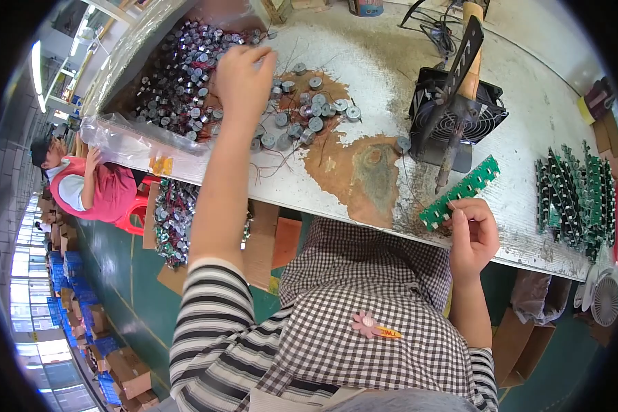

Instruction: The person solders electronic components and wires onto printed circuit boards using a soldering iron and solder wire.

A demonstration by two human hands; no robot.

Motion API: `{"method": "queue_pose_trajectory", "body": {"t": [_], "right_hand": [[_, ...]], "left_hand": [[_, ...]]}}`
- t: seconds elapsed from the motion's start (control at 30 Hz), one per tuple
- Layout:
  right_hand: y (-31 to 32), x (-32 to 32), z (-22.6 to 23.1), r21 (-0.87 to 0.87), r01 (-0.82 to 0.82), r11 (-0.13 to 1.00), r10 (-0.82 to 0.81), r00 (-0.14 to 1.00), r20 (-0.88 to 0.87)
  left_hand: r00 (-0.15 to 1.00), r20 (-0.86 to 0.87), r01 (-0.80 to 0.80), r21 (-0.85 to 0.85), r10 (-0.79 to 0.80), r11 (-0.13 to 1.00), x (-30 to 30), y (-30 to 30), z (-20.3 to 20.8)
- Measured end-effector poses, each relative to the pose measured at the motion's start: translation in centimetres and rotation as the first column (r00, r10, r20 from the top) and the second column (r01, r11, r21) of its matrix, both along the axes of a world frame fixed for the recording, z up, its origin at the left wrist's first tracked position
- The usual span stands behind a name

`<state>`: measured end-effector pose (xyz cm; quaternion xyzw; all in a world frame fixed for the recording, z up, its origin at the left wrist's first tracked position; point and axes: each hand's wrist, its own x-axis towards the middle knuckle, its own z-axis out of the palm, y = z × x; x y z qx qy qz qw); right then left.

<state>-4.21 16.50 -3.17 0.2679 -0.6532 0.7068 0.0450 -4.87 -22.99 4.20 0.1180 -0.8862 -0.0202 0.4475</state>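
Observation:
My right hand (474,233) pinches the near end of a green circuit board strip (464,189), tilted up to the right over the table's front edge. Just above the strip, the tip of a fixed soldering iron (450,152) points down. My left hand (246,77) is stretched out over the far left, its fingers curled together; whatever they hold, if anything, is hidden. Around it lie many small round silver motors (185,86) with thin red wires, heaped in a box. More loose motors (315,124) spread beside it on the table. One motor (403,145) sits apart near the iron.
A black fan (491,110) stands behind the iron. Stacked green boards (575,196) lie at the right, with a small white fan (605,299) below. The worn white table (384,69) has a brown patch. Another person (93,185) sits at the left, near a carton of parts (175,223).

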Motion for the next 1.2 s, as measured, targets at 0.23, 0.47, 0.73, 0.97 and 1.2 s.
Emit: {"method": "queue_pose_trajectory", "body": {"t": [0.23, 0.47, 0.73, 0.97, 1.2], "right_hand": [[0.1, -0.1, -0.5, 0.027, 0.020, 0.999, -0.019, 0.999, -0.040], [0.4, 0.2, -0.6, 0.041, 0.003, 0.999, -0.003, 1.000, -0.013], [0.0, -0.2, -0.2, 0.034, -0.048, 0.998, 0.051, 0.995, -0.091], [-0.4, -0.7, 0.5, 0.170, 0.055, 0.984, 0.008, 0.936, -0.352], [0.2, -0.7, 0.1, 0.113, -0.006, 0.994, 0.043, 0.941, -0.335]], "left_hand": [[0.951, 0.292, 0.040, 0.195, -0.097, 0.980, -8.0, -4.6, -4.2], [0.848, -0.378, 0.515, 0.753, -0.371, 0.410, -4.7, 0.3, -0.9], [0.721, -0.279, 0.043, 0.932, -0.635, -0.360, 6.9, 16.8, -1.6], [0.733, -0.356, 0.065, 0.885, -0.580, -0.461, 6.6, 21.0, -5.0], [0.762, -0.109, 0.065, 0.994, -0.638, -0.092, 6.5, 22.7, -4.7]]}}
